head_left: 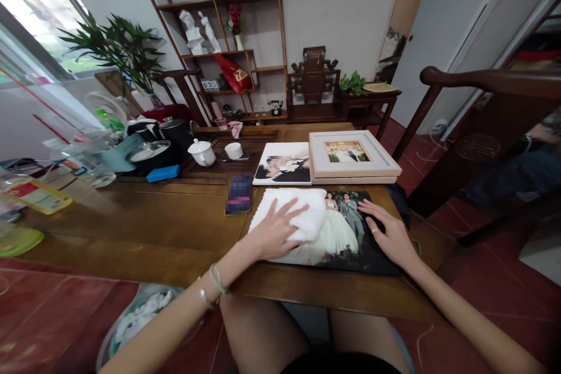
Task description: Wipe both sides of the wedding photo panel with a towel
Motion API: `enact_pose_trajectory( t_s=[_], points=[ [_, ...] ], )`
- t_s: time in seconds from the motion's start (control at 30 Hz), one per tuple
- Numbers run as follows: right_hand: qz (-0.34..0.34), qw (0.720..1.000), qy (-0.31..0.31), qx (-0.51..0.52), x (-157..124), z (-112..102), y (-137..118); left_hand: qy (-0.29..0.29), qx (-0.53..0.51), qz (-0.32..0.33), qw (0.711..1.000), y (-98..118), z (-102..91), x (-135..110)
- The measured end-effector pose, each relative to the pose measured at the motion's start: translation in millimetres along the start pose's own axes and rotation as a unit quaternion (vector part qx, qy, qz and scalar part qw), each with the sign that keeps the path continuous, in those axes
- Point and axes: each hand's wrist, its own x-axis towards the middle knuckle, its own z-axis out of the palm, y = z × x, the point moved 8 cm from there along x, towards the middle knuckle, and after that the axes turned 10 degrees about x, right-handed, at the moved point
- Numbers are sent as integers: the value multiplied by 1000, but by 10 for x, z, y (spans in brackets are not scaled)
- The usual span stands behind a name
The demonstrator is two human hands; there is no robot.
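Observation:
A wedding photo panel [344, 216] of a couple lies flat near the front edge of the wooden table. Over its left part is spread a folded white cloth [313, 219]. My left hand [272, 231] rests flat on this cloth with its fingers spread. On the panel's right side, my right hand [391, 238] touches the surface with outstretched fingers and grips nothing. Behind the panel lie a second photo print [283, 170] and a light framed picture [381, 158], stacked on another frame or board. A phone [239, 193] lies to the left of the cloth.
On the table's left are a white lidded cup [201, 152], a small white cup [234, 151], a blue sponge [163, 173], a black kettle [175, 131] and a bottle of yellow liquid [37, 194]. A wooden chair [473, 146] stands at right. A waste bin [109, 333] sits below.

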Motion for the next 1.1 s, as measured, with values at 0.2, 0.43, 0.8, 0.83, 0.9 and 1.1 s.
enact_pose_trajectory(
  t_s=[0.2,0.43,0.8,0.83,0.9,1.1],
  points=[
    [0,1000,-3,-2,0,12,-21,3,-31,87,996,819,-105,-422],
    [-1,1000,-3,-3,8,9,-15,1,-14,-2,1000,231,19,-124],
    [2,1000,1,-7,7,-1,2,21,-31,-23,999,-243,-17,120],
    [1,1000,0,-6,7,2,0,18,-35,-8,999,-124,-37,68],
    [0,1000,-3,-6,6,11,-4,12,-45,29,999,169,-82,-51],
    [-3,1000,-6,-9,0,15,-7,19,-62,123,990,840,-166,-272]
  ],
)
